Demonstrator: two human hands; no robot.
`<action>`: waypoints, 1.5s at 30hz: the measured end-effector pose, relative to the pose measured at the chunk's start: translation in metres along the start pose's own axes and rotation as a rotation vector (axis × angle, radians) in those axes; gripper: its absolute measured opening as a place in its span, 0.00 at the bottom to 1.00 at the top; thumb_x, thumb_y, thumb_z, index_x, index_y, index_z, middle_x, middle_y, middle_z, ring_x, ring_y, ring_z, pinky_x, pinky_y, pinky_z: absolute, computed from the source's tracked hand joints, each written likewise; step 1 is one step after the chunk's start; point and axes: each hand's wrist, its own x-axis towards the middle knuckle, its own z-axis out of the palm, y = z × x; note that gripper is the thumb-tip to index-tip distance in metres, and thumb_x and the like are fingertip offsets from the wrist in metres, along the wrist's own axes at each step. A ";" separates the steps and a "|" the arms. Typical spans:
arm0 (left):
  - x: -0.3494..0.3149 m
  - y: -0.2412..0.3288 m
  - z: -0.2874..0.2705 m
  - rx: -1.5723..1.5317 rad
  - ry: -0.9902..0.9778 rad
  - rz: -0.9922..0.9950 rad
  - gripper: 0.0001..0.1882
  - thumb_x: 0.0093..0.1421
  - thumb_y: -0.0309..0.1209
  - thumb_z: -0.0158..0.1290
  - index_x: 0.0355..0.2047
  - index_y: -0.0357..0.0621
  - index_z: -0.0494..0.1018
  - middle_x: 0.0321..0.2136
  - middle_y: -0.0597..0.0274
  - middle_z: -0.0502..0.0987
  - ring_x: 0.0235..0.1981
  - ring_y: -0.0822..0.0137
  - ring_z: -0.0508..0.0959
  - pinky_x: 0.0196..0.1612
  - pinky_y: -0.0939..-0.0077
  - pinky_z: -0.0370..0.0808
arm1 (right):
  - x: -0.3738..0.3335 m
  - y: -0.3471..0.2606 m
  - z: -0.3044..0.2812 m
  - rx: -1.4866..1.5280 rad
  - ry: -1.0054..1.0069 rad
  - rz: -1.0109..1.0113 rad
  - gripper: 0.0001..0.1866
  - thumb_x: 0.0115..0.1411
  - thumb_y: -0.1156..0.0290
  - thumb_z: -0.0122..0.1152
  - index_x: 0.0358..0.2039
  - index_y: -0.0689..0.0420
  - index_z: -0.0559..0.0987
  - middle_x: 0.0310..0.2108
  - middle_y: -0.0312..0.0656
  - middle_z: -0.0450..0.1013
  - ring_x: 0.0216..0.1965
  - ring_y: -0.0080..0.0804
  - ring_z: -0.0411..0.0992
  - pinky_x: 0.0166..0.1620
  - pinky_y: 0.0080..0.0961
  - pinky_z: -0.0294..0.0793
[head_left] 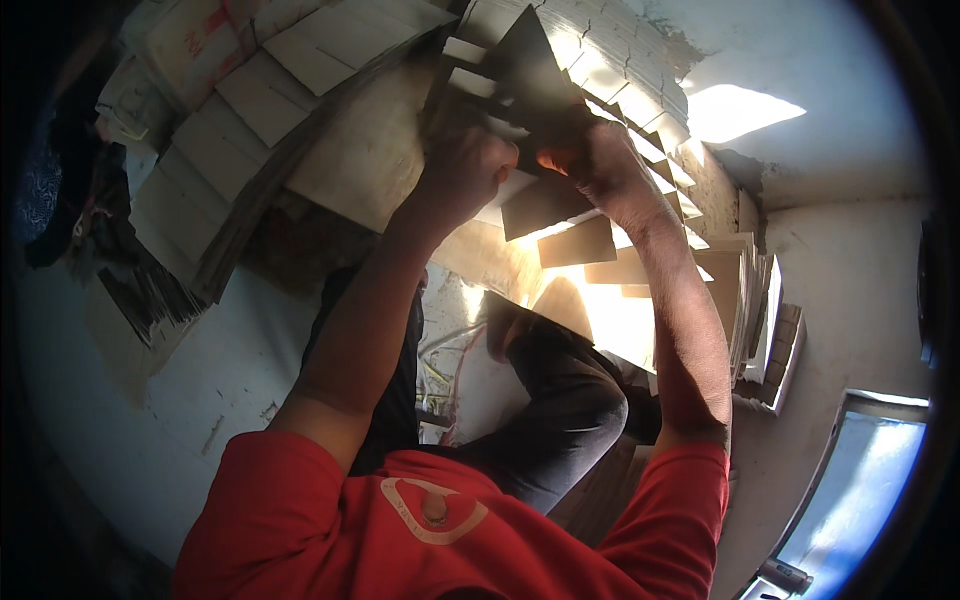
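Note:
Both my arms reach forward, and my two hands are close together over a wooden board. My left hand is closed, its fingers curled round the near left edge of some dark, shadowed cardboard pieces. On the other side my right hand grips the same cardboard, thumb toward the left hand. The pieces stand at angles to each other, with bright gaps between them; how they join is blurred and partly hidden by my hands. Below the right hand, several flat cardboard flaps stick out in strong light.
A long row of overlapping cardboard sheets lies at the left. More stacked cardboard runs along the far right wall, with further stacks below it. My bent legs are under the work. A blue-lit opening is at lower right.

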 end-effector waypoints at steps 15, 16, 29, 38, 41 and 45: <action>0.002 0.004 -0.008 0.055 0.010 0.093 0.22 0.40 0.23 0.63 0.39 0.40 0.74 0.36 0.57 0.78 0.42 0.56 0.74 0.44 0.64 0.72 | 0.017 0.048 -0.007 -0.196 0.406 0.270 0.26 0.56 0.56 0.62 0.52 0.55 0.72 0.34 0.44 0.77 0.32 0.40 0.75 0.39 0.36 0.75; 0.006 0.010 -0.007 0.067 0.014 0.126 0.26 0.39 0.22 0.64 0.43 0.39 0.73 0.39 0.57 0.77 0.45 0.55 0.73 0.46 0.64 0.72 | 0.021 0.076 -0.010 -0.310 0.543 0.305 0.29 0.56 0.51 0.62 0.52 0.57 0.71 0.35 0.46 0.77 0.34 0.43 0.75 0.39 0.38 0.75; 0.020 -0.001 0.021 0.333 -0.106 0.360 0.31 0.46 0.29 0.62 0.52 0.40 0.66 0.48 0.53 0.72 0.55 0.54 0.66 0.58 0.61 0.61 | -0.051 0.089 0.059 -0.145 0.203 -0.072 0.28 0.56 0.59 0.59 0.54 0.63 0.68 0.28 0.53 0.76 0.34 0.43 0.77 0.38 0.36 0.75; -0.013 0.015 0.008 0.284 -0.317 0.361 0.11 0.48 0.31 0.58 0.32 0.43 0.71 0.28 0.61 0.76 0.38 0.62 0.74 0.44 0.66 0.65 | -0.085 0.058 0.067 -0.123 0.098 0.111 0.06 0.52 0.72 0.61 0.28 0.57 0.74 0.28 0.47 0.76 0.36 0.45 0.75 0.39 0.41 0.72; -0.007 0.016 0.001 0.388 -0.365 0.402 0.07 0.50 0.30 0.54 0.29 0.43 0.71 0.26 0.60 0.74 0.37 0.62 0.74 0.42 0.67 0.67 | -0.089 0.055 0.063 -0.067 0.142 0.029 0.05 0.53 0.71 0.59 0.29 0.56 0.74 0.30 0.45 0.78 0.38 0.44 0.76 0.42 0.40 0.72; -0.022 0.057 -0.042 0.476 -0.341 0.563 0.03 0.50 0.27 0.51 0.26 0.43 0.71 0.26 0.60 0.74 0.37 0.63 0.73 0.42 0.67 0.68 | -0.120 0.044 0.079 -0.539 0.573 -0.039 0.27 0.56 0.68 0.60 0.56 0.53 0.67 0.50 0.51 0.70 0.53 0.45 0.68 0.54 0.49 0.61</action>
